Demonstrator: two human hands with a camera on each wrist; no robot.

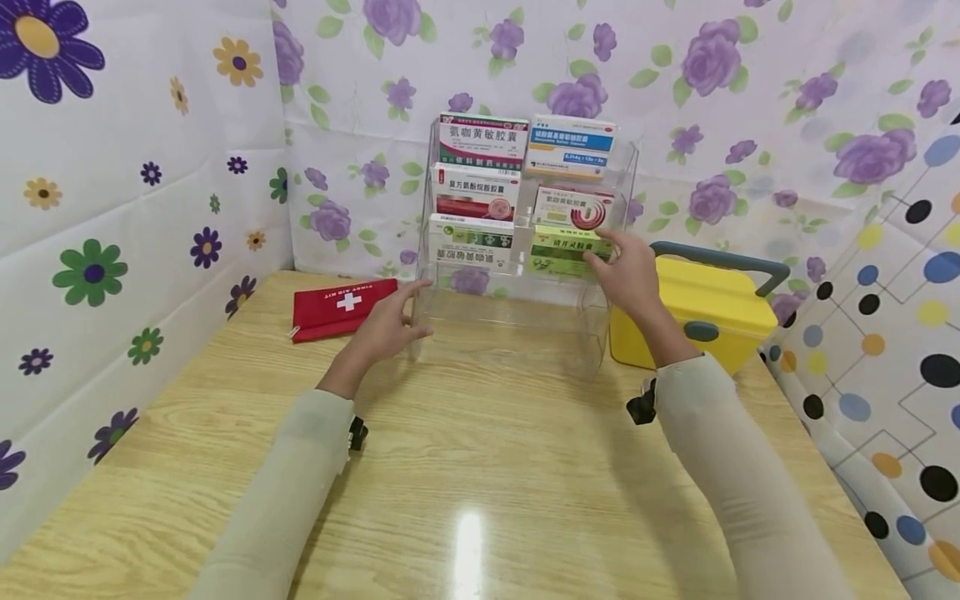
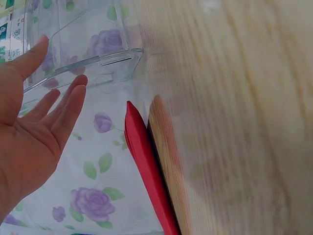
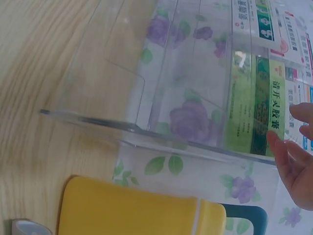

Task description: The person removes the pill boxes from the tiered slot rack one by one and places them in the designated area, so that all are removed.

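Note:
A transparent display rack (image 1: 510,312) stands on the table with medicine boxes on its upper tiers. My right hand (image 1: 628,271) is at the right end of a green medicine box (image 1: 558,252) on the lowest filled tier. In the right wrist view its thumb (image 3: 275,139) overlaps the box front, and the index finger is by the top edge. My left hand (image 1: 386,323) is at the rack's left side, fingers extended and thumb apart, holding nothing. Beside the green box sits a white-and-green box (image 1: 472,242). Behind it is a white box with red rings (image 1: 573,208).
A red first aid pouch (image 1: 341,310) lies left of the rack, near my left hand. Right of the rack stands a yellow case (image 1: 693,304) with a dark handle, close beneath my right wrist. Patterned cloth walls (image 1: 510,67) enclose the wooden table (image 1: 480,467) at back and sides.

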